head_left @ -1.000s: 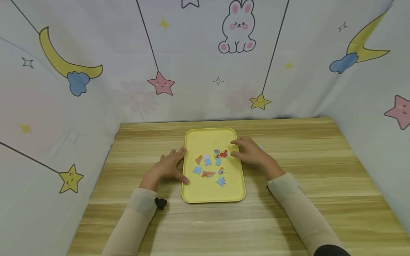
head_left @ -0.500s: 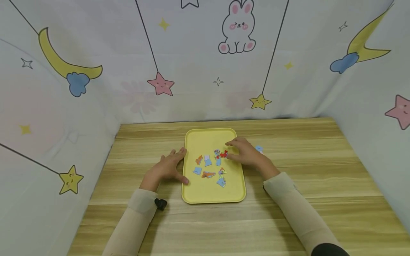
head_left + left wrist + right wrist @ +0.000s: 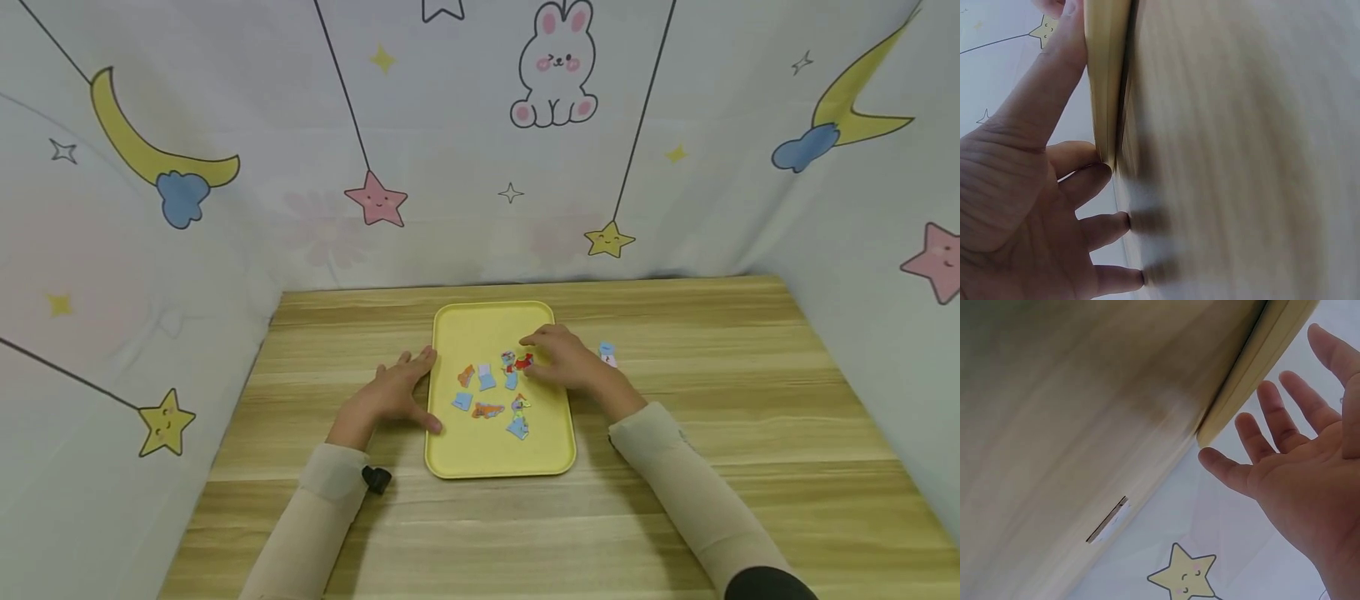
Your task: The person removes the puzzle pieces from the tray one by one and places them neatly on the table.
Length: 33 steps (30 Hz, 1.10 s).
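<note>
A yellow tray (image 3: pixel 480 454) lies on the table with several small picture puzzle pieces in it. My left hand (image 3: pixel 390 390) rests at its left edge, thumb over the rim and fingers spread along the side. In the left wrist view the index and middle fingertips touch the tray's wall (image 3: pixel 1107 81); two other fingertips meet the table. My right hand (image 3: pixel 564 358) hovers over the tray's right side, fingers extended and nothing held. Its thumb and index finger are close to a red piece (image 3: pixel 523 362). Left of that are a blue-and-red piece (image 3: pixel 508 360) and a white-and-blue piece (image 3: pixel 486 377).
Outside the tray, a blue-and-white puzzle piece (image 3: pixel 607 353) lies on the wooden table (image 3: pixel 712 358), right of my right hand. Orange pieces (image 3: pixel 488 411) and a light-blue piece (image 3: pixel 517 427) lie lower in the tray. A printed white curtain (image 3: pixel 465 250) borders the table.
My right hand has moved left, from the tray's right rim to over the red piece, uncovering the blue-and-white piece on the table. The left hand has stayed put.
</note>
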Tool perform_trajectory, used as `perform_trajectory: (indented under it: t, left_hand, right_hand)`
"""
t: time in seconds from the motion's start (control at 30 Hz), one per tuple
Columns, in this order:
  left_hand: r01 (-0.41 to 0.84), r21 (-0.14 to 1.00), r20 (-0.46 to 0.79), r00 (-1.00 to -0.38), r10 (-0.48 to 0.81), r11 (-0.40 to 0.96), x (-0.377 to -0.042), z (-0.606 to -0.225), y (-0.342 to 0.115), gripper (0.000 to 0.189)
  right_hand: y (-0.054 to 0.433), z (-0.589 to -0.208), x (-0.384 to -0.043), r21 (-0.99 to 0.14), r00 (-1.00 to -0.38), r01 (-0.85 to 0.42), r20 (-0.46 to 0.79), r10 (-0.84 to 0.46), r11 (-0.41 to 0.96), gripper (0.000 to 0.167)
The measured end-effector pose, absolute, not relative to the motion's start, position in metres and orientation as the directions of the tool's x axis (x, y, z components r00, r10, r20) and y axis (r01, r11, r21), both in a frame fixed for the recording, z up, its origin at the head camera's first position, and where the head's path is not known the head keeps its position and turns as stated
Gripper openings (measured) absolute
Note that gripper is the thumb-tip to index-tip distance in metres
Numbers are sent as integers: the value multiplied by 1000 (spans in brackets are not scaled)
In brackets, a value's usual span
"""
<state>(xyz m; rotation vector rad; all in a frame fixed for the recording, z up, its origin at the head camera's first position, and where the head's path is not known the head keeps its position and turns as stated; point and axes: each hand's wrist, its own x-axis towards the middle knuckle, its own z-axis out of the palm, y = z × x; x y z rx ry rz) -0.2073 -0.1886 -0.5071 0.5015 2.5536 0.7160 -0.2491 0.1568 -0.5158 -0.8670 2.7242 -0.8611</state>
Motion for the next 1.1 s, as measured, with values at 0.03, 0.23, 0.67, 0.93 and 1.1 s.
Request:
perform_trajectory:
  t: [0.03, 0.23, 0.67, 0.93, 1.1]
  left_hand:
    - [223, 557, -309, -838, 449, 800, -208, -507, -189, 137]
    - [222, 559, -308, -839, 449, 799, -207, -508, -189, 137]
    - [222, 566, -306, -838, 452, 794, -206, -505, -189, 137]
    - [223, 561, -309, -837, 451, 797, -205, -504, -189, 136]
    - [225, 561, -305, -839, 452, 796, -206, -505, -189, 136]
  right_hand:
    - [156, -517, -250, -562, -819, -485, 22, -574, 670, 51]
    - [150, -521, -253, -499, -800, -522, 5, -600, 692, 49]
    - [143, -519, -252, -366, -777, -586, 4, -629, 723, 31]
    - [142, -520, -250, -325, -781, -597, 24, -624, 734, 25]
    - [142, -518, -248, -322, -788, -593, 45, -614, 738, 29]
